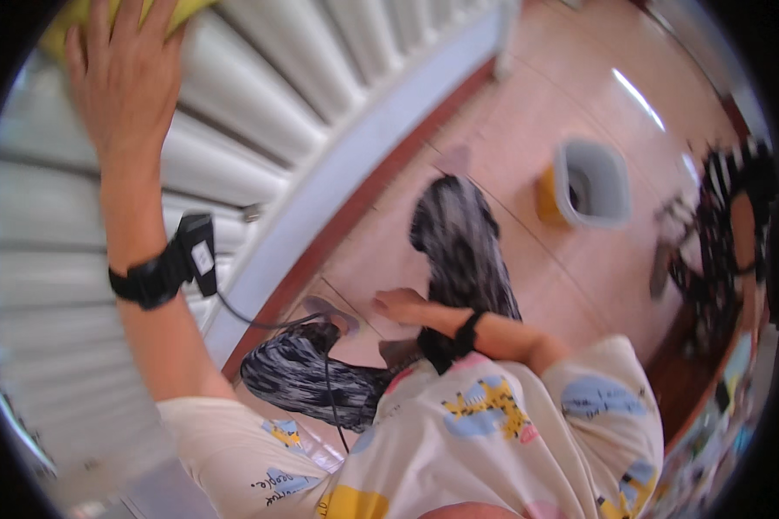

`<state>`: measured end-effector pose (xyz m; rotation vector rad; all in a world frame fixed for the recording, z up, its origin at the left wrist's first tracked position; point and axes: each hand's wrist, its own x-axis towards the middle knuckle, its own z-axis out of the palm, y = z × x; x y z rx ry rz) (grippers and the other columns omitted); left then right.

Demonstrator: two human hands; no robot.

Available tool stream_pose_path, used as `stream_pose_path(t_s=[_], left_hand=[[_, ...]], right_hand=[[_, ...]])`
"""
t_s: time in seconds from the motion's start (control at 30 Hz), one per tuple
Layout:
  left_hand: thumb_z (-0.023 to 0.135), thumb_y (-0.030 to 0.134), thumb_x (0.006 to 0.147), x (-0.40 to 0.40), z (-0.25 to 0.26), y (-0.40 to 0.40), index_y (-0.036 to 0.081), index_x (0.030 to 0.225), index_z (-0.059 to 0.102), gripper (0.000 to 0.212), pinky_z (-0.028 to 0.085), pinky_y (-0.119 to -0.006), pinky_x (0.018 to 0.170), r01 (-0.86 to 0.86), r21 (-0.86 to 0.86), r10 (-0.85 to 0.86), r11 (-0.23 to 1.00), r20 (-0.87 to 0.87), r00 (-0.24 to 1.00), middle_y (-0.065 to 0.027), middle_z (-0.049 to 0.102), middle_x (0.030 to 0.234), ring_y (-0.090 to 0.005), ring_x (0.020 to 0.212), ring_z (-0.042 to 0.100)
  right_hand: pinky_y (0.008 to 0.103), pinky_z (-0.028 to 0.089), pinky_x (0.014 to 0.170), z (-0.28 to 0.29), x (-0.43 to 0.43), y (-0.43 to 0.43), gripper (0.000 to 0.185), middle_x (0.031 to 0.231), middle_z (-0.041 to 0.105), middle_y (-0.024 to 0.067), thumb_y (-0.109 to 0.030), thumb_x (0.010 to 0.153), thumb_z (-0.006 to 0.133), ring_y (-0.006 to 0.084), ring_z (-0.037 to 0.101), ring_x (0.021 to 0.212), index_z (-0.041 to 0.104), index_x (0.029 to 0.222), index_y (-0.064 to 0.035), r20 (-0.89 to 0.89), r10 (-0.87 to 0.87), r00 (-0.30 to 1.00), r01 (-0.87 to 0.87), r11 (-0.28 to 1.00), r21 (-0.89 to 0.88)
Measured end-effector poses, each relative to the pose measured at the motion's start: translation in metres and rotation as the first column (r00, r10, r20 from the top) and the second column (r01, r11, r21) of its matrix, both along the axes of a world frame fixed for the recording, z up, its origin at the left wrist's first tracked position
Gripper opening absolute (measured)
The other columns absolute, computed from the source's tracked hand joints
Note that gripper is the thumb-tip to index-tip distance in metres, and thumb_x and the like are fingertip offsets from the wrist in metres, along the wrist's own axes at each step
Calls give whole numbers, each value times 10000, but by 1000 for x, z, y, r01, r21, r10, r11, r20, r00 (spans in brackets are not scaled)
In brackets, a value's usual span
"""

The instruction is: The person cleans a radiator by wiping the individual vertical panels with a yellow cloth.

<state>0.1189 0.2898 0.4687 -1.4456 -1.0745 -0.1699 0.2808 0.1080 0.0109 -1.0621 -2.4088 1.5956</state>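
My left hand (126, 84) lies with its fingers spread over a yellow cloth (58, 32) on a white ribbed surface (221, 71), which looks like a radiator. The cloth is only partly visible at the upper left rim. A black wristband (152, 282) with a small box and a cable sits on the left forearm. In front of my body, above the floor, my right hand (399, 306) hangs loosely bent, with nothing visible in it. That wrist also wears a black band (469, 331).
A yellow bucket or bin with a pale grey inside (607, 188) stands on the tiled floor (532, 266). At the right rim is another person in dark patterned clothes (711, 240). A white ledge with a red base strip (357, 227) runs diagonally. The cable (330, 389) hangs near my legs.
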Motion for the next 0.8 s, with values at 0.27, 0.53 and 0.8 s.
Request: stream_pose_path(t_s=[0.27,0.53,0.8], left_hand=[[485,3,802,-44,-201,-64,189,1378,464,606,231,-446,1140,64,-707,15,704,104,994,2,393,1473,-210,1381,320],[595,121,807,-47,-47,-85,177,1327,525,528,235,-502,1112,-93,-393,64,915,-87,994,-40,423,1447,-274,1370,324],[609,78,794,-65,48,-74,213,1362,502,593,203,-547,1120,151,82,-153,985,10,988,-84,351,1499,-316,1400,275]], right_hand=[[485,483,771,-1,-5,-3,355,943,667,173,-399,886,492,378,635,891,619,1002,-89,28,136,990,-137,990,16],[448,498,756,-9,8,-1,351,909,677,161,-404,917,478,356,648,868,617,1035,-104,24,83,996,-83,996,7],[379,517,751,2,10,-8,332,869,701,109,-396,909,528,271,688,808,640,1028,-107,60,89,994,-87,996,-37]])
